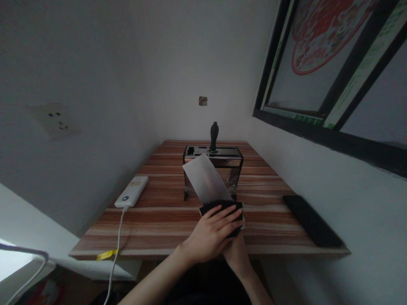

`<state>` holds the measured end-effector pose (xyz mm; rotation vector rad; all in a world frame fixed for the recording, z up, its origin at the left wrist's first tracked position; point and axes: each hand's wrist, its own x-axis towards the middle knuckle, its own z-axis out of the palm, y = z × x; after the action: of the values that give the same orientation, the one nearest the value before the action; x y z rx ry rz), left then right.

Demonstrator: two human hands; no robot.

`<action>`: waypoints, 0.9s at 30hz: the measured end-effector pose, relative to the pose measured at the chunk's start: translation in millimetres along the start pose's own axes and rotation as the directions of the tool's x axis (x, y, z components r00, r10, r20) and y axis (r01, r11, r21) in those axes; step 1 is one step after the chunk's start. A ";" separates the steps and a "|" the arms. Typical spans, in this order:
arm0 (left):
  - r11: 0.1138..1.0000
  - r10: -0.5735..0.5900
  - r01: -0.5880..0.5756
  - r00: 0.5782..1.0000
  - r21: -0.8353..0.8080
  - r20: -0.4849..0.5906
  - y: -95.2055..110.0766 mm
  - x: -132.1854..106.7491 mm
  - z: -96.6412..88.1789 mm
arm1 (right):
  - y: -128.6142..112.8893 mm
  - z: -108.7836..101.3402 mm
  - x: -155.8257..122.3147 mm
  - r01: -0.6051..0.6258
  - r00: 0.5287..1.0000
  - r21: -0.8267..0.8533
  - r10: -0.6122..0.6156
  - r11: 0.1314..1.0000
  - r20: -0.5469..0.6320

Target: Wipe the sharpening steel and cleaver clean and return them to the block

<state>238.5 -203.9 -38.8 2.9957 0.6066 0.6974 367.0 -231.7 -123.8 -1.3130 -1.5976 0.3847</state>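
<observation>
A cleaver with a broad, pale metal blade [206,178] slants up and to the left above the table. Around the lower end of the blade is a black piece [207,207] that looks like folded cloth, with a whitish edge on its right. My left hand [211,233] lies across this black cloth, its fingers pressed over it. Beneath is my right hand [235,250], closed at the handle end of the cleaver; its fingers and the handle are mostly hidden. Just behind the blade stands a clear-sided knife block [237,163] holding a black-handled tool [214,134] upright.
A white power bank [132,191] with a white cable [119,237] lies at the left of the striped wooden table [168,216]. At the right edge rests a flat black phone-like slab [310,220]. Walls close in on both sides, with a wall socket [57,120] at left.
</observation>
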 end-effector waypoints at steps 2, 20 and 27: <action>1.000 -0.020 0.020 1.000 0.021 -0.011 1.1 1.1 -0.7 | -1.7 -0.9 1.2 0.007 1.000 -0.005 -0.007 1.000 -0.018; 0.954 -0.224 0.254 0.957 0.162 -0.183 -31.1 21.4 -27.4 | -11.8 -5.8 1.4 -0.101 0.989 0.002 0.101 0.995 0.106; 0.919 -0.298 0.361 0.899 0.158 -0.321 -65.3 25.5 -59.4 | -15.3 -5.3 -0.3 -0.092 0.990 -0.067 0.098 0.994 0.101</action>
<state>210.1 -138.8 19.5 2.8693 1.2491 1.1146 362.8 -239.2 -110.1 -1.4410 -1.6489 0.4718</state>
